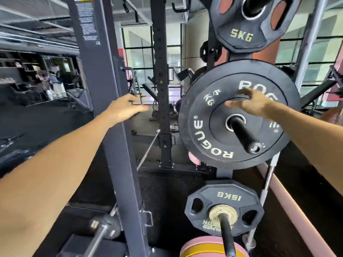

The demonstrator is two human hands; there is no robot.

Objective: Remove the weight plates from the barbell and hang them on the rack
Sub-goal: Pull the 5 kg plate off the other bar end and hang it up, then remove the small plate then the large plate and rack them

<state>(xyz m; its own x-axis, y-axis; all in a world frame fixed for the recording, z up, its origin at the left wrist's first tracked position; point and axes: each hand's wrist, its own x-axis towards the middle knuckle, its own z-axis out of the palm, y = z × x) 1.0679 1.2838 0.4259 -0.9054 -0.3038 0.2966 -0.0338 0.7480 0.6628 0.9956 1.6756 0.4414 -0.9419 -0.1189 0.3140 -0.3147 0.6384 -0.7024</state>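
Right hand (pixel 254 103) is spread open with the fingers loose, laid against the upper face of the big black bumper plate (pixel 239 115), not gripping anything. That plate is already hanging on a black storage peg (pixel 245 135) of the rack, and the peg's end sticks out toward the camera through the centre hole. White lettering on it reads "ROGUE" twice around the face, plus "5 KG" near the upper left.

Left hand (pixel 124 108) is out in front with relaxed fingers, right at the edge of the dark rack upright (pixel 104 86). Can't tell for sure if it's touching the post or just beside it, but it isn't holding anything.

Above the bumper there's a smaller grip plate (pixel 246 25) on its own peg, marked "5KG" in yellowish letters. Below it sits a many-sided plate (pixel 222 206) reading "15KG" upside down, with a brass-coloured hub stamped "ROGUE". At the very bottom, a pink and yellow plate (pixel 204 247) peeks in. The barbell end (pixel 104 229) is at lower left, bare sleeve, somewhat blurred. The upright carries a white-text label (pixel 89 21) too small to read.
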